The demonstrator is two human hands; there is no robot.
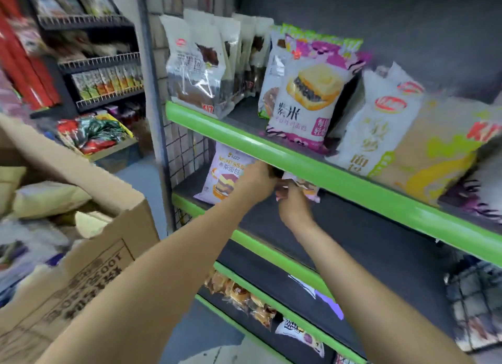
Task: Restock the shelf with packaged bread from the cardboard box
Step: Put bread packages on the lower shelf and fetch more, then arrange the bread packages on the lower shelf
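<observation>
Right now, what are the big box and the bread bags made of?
The big box looks like brown cardboard: matte, with a raw torn-looking edge and printed letters. The bread bags, like the purple rice bread bag, look like thin glossy plastic film: they shine and crinkle.

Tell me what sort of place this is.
Most likely a small grocery or convenience store aisle: green-edged black metal shelves stocked with white and purple packaged bread bags, wire racks of colourful snack packets behind, and an open brown cardboard box of stock.
</observation>
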